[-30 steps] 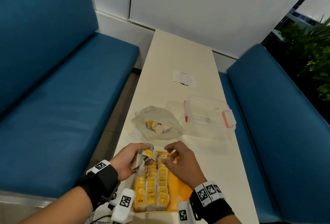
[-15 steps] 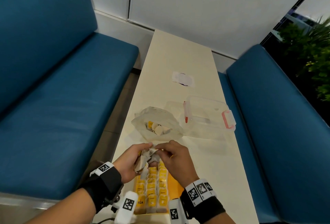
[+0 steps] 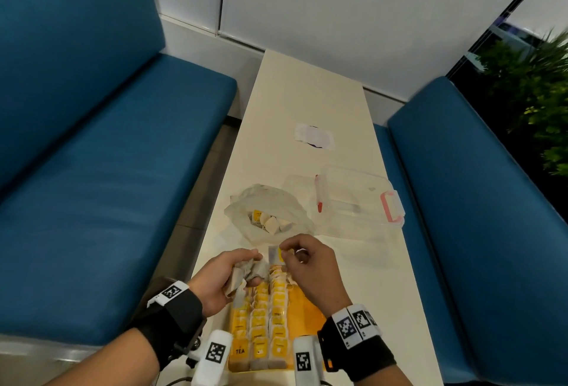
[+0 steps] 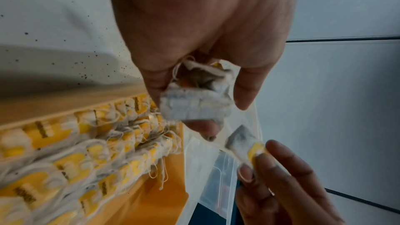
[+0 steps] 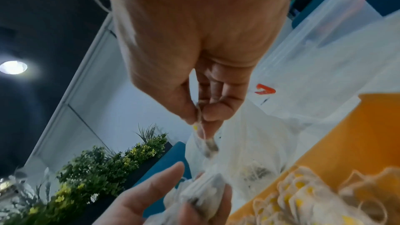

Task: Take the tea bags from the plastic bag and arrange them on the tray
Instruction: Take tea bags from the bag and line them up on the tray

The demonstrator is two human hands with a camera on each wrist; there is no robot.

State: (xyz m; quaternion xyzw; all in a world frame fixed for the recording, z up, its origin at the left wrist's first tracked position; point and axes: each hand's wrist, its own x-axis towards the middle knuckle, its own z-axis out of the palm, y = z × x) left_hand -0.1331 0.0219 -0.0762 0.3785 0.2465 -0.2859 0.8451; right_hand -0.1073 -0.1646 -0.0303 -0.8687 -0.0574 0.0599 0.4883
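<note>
The right hand point(image 3: 310, 265) pinches one limp, light tea bag point(image 4: 244, 145) by its tag end. Beside it, the left hand point(image 3: 221, 278) cups a soft bunch of tea bags point(image 4: 194, 102).

Head view high, looking down table point(image 3: 310, 102); wrist views close (both show tray point(image 4: 164, 199)).

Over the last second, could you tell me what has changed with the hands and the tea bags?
The right hand reached across to the bunch of tea bags in the left hand, pinched a single tea bag and drew it clear. The left hand kept gripping the bunch; the plastic bag and tray stayed put.
</note>
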